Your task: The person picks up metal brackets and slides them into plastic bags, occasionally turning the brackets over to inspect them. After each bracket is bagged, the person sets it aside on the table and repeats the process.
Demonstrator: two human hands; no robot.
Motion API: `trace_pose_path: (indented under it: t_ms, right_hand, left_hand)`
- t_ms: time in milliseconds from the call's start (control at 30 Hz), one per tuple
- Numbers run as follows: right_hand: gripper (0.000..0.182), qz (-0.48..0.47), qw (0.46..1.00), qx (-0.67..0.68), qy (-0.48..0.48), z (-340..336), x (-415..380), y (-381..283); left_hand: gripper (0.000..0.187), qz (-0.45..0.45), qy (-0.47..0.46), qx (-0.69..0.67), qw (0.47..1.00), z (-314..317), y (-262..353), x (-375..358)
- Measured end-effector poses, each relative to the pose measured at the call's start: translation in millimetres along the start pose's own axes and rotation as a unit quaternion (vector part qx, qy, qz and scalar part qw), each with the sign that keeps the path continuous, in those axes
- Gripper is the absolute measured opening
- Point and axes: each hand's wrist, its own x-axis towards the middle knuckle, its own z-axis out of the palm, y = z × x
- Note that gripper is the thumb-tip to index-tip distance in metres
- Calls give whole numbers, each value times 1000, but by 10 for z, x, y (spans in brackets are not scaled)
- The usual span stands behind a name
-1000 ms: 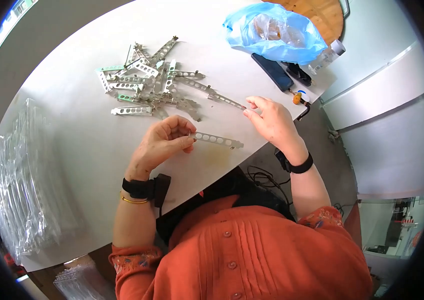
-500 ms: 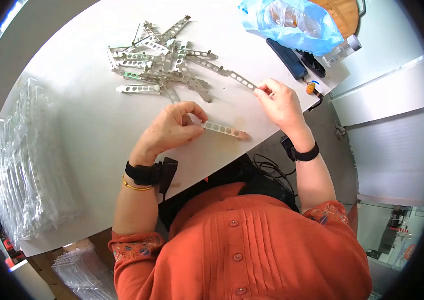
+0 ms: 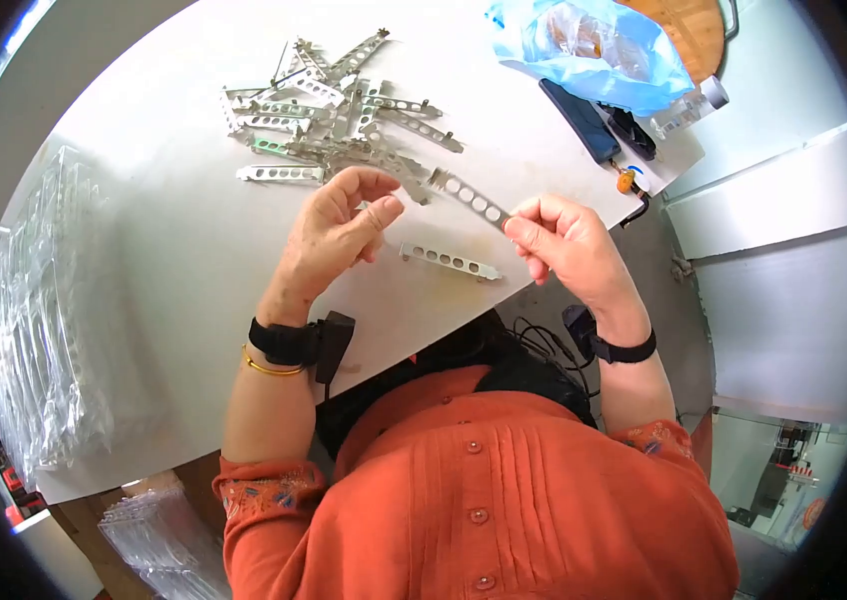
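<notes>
Two hands of ours are reaching over the white table [image 3: 184, 220]. The right hand [image 3: 576, 245] is gripping: thumb and fingers are pinching the near end of a metal strip [image 3: 473, 199]. With its row of round holes, it is slanting away and leftward from the right hand, its far end pointing toward the pile [image 3: 344, 150]; we are not managing to tell whether they are touching. Our left hand [image 3: 334, 228] is staying apart from the strip, thumb and forefinger parting, fingers curling loosely. Between the hands, a second strip [image 3: 452, 262] is lying on the table. Just beyond the left hand, the pile's strips are overlapping. Past the right hand we are seeing a phone [image 3: 581, 118], bag [image 3: 584, 68] and bottle [image 3: 689, 108]; left of the left hand, clear sleeves [image 3: 54, 330] are lying stacked.
</notes>
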Motion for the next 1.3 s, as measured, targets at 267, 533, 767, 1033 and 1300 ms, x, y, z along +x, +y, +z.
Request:
trace_pose_path:
  t_ms: [267, 533, 767, 1033, 1300]
  right_hand:
    - [17, 27, 997, 37, -61, 160, -31, -80]
    - [32, -58, 994, 81, -49, 116, -117, -113]
    - [28, -82, 993, 81, -7, 42, -123, -73]
    - [25, -81, 996, 42, 25, 92, -159, -96]
    - [25, -91, 994, 41, 32, 94, -166, -53]
  left_hand:
    - [23, 21, -65, -103, 992, -16, -86, 35]
    - [22, 22, -57, -167, 984, -29, -127, 44]
    - [25, 25, -95, -217, 971, -26, -154, 46]
    - [21, 30, -72, -214, 974, -21, -188, 77]
    - [13, 35, -65, -215, 974, -18, -181, 77]
